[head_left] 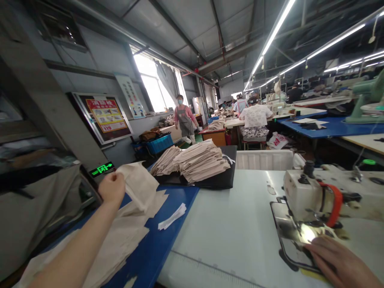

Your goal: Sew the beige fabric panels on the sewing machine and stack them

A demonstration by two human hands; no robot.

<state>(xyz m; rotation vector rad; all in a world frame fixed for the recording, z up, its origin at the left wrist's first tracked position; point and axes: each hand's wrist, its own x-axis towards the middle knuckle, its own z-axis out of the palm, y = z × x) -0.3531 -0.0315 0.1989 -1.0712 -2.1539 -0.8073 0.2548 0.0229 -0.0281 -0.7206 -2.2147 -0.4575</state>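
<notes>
On the left, my left hand (112, 187) is closed on the corner of a beige fabric piece (138, 185), lifting it above a stack of beige fabric pieces (127, 232). That stack lies on a blue tabletop (162, 254). My right hand (336, 256) rests at the metal plate of a white sewing machine (303, 192), close to its lit needle area. Its fingertips are bent together, and I cannot tell if anything is under them. Beside the stack lie white paper strips (172, 216).
Bundled beige fabric pieces (201, 160) sit on a black board (229, 168) behind the pale worktable (222, 224). Beyond it stands a white plastic bin (264, 160). A person in an apron (184, 118) is in the aisle; another person (256, 118) sits farther back. A green fan (366, 100) stands right.
</notes>
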